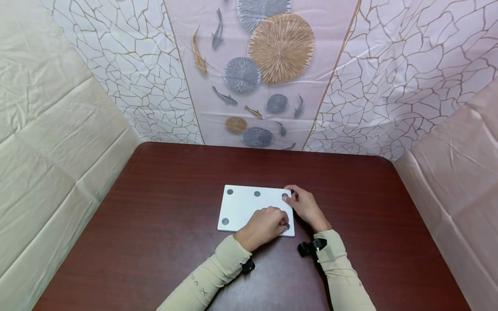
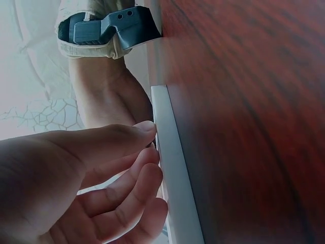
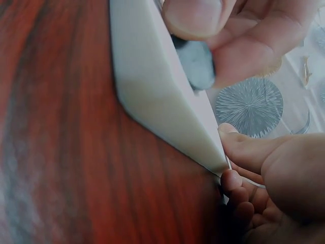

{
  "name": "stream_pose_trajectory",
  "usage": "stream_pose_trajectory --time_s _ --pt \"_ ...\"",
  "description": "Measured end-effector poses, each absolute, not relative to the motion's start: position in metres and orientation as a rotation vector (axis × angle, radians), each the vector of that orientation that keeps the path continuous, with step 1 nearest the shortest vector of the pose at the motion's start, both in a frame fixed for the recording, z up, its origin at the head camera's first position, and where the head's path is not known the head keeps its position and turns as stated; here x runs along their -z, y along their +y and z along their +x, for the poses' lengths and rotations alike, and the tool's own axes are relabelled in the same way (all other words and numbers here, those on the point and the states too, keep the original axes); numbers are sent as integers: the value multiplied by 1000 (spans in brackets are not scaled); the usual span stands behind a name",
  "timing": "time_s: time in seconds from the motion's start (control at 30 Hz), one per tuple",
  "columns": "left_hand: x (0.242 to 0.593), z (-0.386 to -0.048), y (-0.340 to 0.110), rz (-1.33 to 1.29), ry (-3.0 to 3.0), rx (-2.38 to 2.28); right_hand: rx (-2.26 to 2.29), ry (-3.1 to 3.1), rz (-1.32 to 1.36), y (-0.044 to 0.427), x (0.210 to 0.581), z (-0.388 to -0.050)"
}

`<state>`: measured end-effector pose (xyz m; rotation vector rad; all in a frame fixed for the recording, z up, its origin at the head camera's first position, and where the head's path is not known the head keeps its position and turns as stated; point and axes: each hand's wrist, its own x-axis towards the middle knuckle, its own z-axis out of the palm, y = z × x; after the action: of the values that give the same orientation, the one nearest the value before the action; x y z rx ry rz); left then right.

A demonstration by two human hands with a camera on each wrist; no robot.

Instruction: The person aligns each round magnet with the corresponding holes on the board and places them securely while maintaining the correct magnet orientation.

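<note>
A white rectangular board lies on the table, with several small dark grey round discs along its edges and corners. My left hand reaches over the board and pinches a grey disc at the near right corner between thumb and finger. In the right wrist view that disc looks slightly tilted against the board. At the far right corner my right hand grips the board's edge, its thumb on top by the corner disc and its fingers against the side. The left wrist view hides the board's top.
The dark red-brown table surrounds the board. Behind it hangs a patterned cloth, with plain pale cloth at the left side. Black wrist cameras sit close to the tabletop.
</note>
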<state>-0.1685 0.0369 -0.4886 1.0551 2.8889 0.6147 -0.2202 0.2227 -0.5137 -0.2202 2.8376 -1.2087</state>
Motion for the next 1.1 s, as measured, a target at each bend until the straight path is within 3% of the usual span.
stream_pose_trajectory --time_s 0.53,1.1 --pt "487 -167 39 1118 2824 -660 1194 2839 -228 223 512 -220" --pt "475 -163 30 1157 2764 -375 1190 2851 -218 222 515 -220"
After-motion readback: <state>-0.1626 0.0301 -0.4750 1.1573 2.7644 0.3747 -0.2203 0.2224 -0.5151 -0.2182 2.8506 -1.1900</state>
